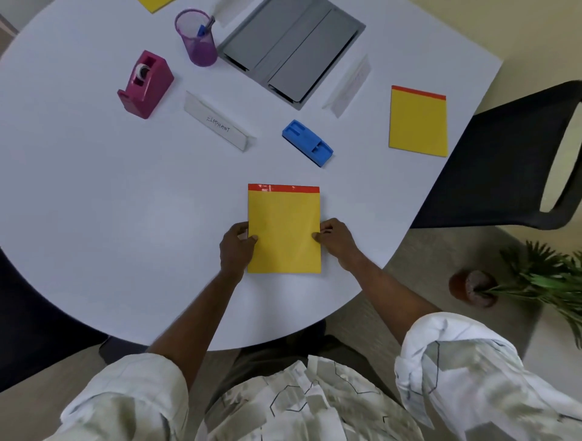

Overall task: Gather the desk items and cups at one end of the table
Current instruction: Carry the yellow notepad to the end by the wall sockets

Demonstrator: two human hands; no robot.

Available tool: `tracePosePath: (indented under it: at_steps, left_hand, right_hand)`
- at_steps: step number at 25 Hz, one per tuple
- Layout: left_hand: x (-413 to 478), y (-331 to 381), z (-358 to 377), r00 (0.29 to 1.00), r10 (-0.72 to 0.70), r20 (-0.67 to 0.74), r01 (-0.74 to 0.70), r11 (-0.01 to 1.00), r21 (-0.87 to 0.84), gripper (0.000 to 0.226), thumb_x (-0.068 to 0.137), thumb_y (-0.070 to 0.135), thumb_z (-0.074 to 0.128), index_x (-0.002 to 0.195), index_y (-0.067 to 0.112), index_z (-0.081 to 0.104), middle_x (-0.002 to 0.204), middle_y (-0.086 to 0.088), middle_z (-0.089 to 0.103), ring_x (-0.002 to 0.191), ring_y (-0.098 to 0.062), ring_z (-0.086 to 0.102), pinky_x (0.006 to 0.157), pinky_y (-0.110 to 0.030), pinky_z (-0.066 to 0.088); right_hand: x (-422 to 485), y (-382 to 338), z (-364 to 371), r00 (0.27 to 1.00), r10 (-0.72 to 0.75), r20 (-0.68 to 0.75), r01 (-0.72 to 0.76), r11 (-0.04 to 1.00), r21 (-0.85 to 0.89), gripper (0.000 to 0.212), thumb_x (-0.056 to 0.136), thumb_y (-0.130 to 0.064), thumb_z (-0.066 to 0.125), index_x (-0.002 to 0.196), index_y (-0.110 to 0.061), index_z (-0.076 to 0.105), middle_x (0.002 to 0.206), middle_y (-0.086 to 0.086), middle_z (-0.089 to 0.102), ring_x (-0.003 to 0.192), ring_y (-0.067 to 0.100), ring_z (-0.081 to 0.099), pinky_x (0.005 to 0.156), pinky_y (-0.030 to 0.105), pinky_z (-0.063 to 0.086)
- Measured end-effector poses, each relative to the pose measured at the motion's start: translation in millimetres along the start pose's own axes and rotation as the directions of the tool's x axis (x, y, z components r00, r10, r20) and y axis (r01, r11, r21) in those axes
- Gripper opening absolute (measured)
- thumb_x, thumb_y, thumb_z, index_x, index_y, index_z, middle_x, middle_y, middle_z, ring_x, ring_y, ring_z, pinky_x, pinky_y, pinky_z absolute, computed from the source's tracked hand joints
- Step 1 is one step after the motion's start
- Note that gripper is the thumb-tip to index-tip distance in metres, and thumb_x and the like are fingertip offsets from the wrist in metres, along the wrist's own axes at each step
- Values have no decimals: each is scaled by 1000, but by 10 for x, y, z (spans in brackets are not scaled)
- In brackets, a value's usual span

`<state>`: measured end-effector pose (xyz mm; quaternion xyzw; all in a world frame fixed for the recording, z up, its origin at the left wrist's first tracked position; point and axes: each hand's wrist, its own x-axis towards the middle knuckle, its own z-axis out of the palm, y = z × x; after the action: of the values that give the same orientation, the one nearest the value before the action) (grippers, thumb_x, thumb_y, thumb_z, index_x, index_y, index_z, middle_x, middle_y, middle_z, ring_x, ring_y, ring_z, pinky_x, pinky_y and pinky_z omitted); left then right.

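Note:
A yellow notepad (pixel 284 229) with a red top strip lies flat near the front of the white round table (pixel 94 195). My left hand (pixel 235 248) grips its left edge, thumb on top. My right hand (pixel 337 240) pinches its right edge. A second yellow notepad (pixel 418 124) lies at the right rim. Further back are a blue stapler-like block (pixel 308 142), a white name tent (pixel 219 125) marked "ELEPHANT", a magenta tape dispenser (pixel 145 83) and a purple mesh pen cup (pixel 196 37) holding a pen.
A grey cable hatch (pixel 291 50) is set in the table's middle, with another white name tent (pixel 348 86) beside it. A third yellow pad (pixel 152 3) peeks in at the top edge. A black chair (pixel 510 157) stands at right, a potted plant (pixel 478 288) on the floor.

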<state>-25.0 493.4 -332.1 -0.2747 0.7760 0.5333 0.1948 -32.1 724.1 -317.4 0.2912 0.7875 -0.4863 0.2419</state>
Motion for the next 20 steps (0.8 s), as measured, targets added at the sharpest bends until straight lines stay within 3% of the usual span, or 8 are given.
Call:
tracePosePath:
  at_steps: [4,7,10,13,20]
  left_hand:
    - [-121,35,42,997,15,-71,-18,999,-35,35,87,10,65,121,18,59,120,-6,69,108,-25,65,89,-39,54]
    - [-198,73,110,993,63,-101,-70,995,-66,38,86,8,67,121,18,56,116,-8,70,104,-27,68,89,-45,56]
    - [-275,159,214,992,58,-110,-76,982,-172,49,84,3,69,127,19,51,111,-12,72,98,-26,69,87,-44,58]
    - [-364,274,353,996,52,-77,-70,966,-251,51,84,0,70,131,14,56,110,-14,72,98,-27,70,84,-41,59]
    - [-804,773,971,997,78,5,-65,869,-490,40,85,1,70,123,10,66,105,-8,76,94,-20,74,76,-28,60]
  right_hand:
    - [-19,-70,-154,995,-91,39,94,993,-70,21,88,-12,71,101,-5,56,119,16,64,112,31,60,92,40,48]
    - [-22,-134,-269,978,-205,-31,200,974,-108,24,86,-9,71,107,-2,60,114,12,67,107,28,63,85,33,49]
    - [12,-164,-491,958,-271,-90,266,962,-65,33,80,-3,75,108,-1,57,107,16,68,100,30,66,85,38,53]
    - [65,-158,-811,957,-288,-30,288,958,5,44,77,0,78,115,-2,55,105,21,69,98,32,68,90,44,57]
    - [205,-239,-1904,931,-353,91,346,934,85,36,80,3,75,116,1,67,105,20,71,93,22,66,93,42,58]
